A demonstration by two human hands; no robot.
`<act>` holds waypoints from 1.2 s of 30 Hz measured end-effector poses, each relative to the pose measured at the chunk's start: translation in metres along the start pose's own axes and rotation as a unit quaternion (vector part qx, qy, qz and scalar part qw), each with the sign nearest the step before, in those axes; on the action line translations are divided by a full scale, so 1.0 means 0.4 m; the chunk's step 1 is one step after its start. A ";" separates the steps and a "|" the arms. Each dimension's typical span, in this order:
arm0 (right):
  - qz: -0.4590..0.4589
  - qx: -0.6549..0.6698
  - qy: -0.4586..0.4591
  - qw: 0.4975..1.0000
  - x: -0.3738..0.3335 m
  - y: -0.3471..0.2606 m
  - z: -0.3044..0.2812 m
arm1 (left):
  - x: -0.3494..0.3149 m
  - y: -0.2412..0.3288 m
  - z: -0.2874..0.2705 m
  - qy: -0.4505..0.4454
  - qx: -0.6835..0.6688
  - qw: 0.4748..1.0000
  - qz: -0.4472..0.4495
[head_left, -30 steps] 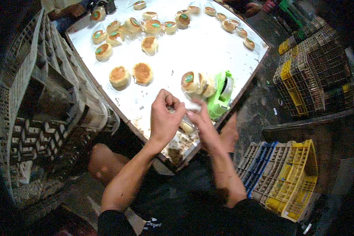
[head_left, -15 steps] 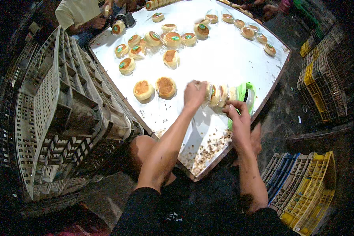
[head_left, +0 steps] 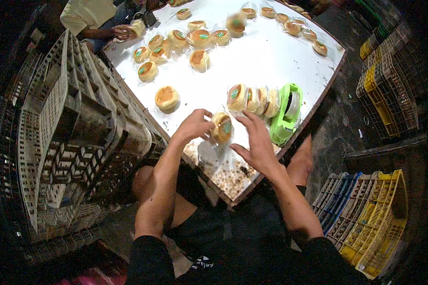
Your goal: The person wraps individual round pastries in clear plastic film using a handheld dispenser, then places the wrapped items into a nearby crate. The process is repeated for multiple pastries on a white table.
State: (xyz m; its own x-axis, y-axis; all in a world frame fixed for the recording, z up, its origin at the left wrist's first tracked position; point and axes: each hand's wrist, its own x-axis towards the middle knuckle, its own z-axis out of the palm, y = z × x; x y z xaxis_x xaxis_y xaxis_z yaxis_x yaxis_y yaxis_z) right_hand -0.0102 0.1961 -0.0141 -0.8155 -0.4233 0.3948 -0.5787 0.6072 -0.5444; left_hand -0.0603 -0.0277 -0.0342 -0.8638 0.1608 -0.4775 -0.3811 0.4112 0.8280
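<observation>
While the near corner of the white tabletop (head_left: 271, 61) is showing a scatter of dark specks (head_left: 223, 176), the person's two bare hands are hovering just beyond it. To the right of that corner, beside the person, yellow, blue and greyish plastic crates (head_left: 366, 209) are standing in a row. The right hand (head_left: 260, 145) is holding nothing that shows: its thumb and fingers are spreading wide apart, facing the right side of a plastic-wrapped bun (head_left: 222, 127). The left hand (head_left: 194, 127) is half curling its fingers against the left side of this bun; whether they are actually gripping it, I cannot tell. The bun is sitting between the two hands, tilting so that its browned top and green label are facing rightward.

Just past the right hand, a row of wrapped buns (head_left: 252, 99) is leaning on edge, and its right end is lying beside a bright green tape dispenser (head_left: 286, 114). Farther left, a round bun with a plain browned top (head_left: 167, 97) is resting near the tabletop's left edge, beside which tall grey crates (head_left: 95, 109) are standing. Beyond, a loose cluster of labelled buns (head_left: 200, 38) is spreading across the tabletop, and at the far left a co-worker's hand (head_left: 123, 32) is holding a pale bun (head_left: 137, 28).
</observation>
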 end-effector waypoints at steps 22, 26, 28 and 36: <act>0.141 0.310 0.178 0.923 0.090 -0.189 0.003 | -0.212 0.110 0.083 0.351 -0.378 0.796 0.316; 0.164 0.331 0.265 0.891 0.090 -0.188 0.050 | -0.216 0.094 0.089 0.325 -0.279 0.850 0.307; 0.131 0.261 0.163 0.942 0.085 -0.178 0.037 | -0.209 0.086 0.097 0.352 -0.218 0.833 0.367; 0.070 0.331 0.244 0.909 0.104 -0.168 -0.056 | -0.212 0.111 0.093 0.431 -0.254 0.729 0.467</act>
State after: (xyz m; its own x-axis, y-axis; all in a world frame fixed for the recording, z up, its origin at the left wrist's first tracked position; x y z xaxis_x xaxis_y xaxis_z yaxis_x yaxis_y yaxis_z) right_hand -0.0050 0.1527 0.0555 -0.8734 0.0742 0.4813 -0.4808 0.0251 -0.8765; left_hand 0.0081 0.0102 0.0322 -0.6278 -0.5557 0.5449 0.6223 0.0620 0.7803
